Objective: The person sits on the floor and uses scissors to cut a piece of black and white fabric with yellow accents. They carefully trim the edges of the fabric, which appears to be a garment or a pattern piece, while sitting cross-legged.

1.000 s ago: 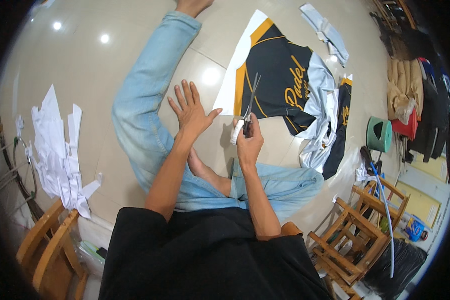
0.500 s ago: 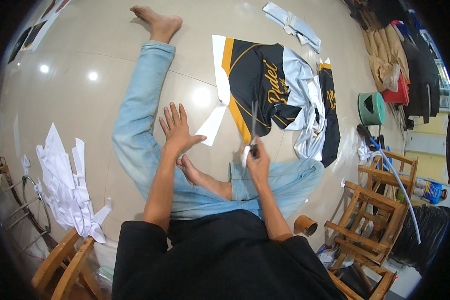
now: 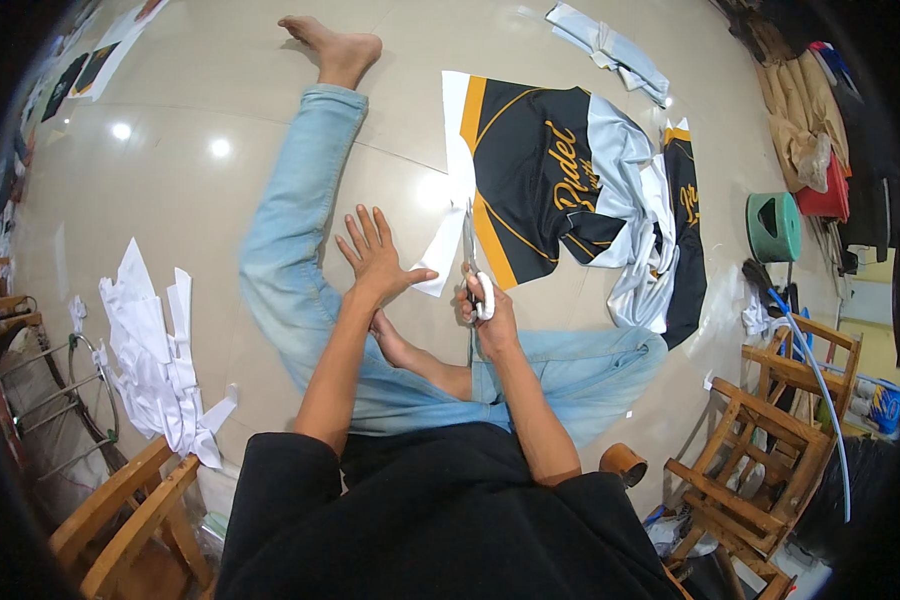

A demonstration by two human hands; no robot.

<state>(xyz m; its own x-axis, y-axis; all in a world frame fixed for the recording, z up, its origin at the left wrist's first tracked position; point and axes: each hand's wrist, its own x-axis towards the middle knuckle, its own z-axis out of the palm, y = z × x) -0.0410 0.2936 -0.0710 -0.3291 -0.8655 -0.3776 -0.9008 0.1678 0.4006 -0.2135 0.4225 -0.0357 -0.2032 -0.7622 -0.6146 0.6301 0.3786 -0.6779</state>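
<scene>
My left hand (image 3: pixel 378 262) rests with fingers spread on the floor, thumb on the white strip (image 3: pixel 435 265) hanging off the printed fabric. My right hand (image 3: pixel 490 318) grips long metal scissors with a white handle (image 3: pixel 484 297), their blades reaching up to the border between that white margin and the orange band. The black fabric piece (image 3: pixel 520 170) with orange lettering lies flat, its right part overlapped by crumpled silver-grey cloth (image 3: pixel 640 270). A dark strip (image 3: pixel 682 280) with orange detail lies right of that.
My outstretched jeans leg (image 3: pixel 300 190) lies left of the fabric. White scraps (image 3: pixel 150 340) pile at left, folded grey cloth (image 3: pixel 610 50) at the back. A green plastic container (image 3: pixel 773 240) and stacked wooden stools (image 3: pixel 750 450) stand right; wooden furniture (image 3: pixel 140 520) is at lower left.
The white margin now has a strip angled away from the black fabric. The scissors have dropped from over the black area, then moved back up and left to the cut edge.
</scene>
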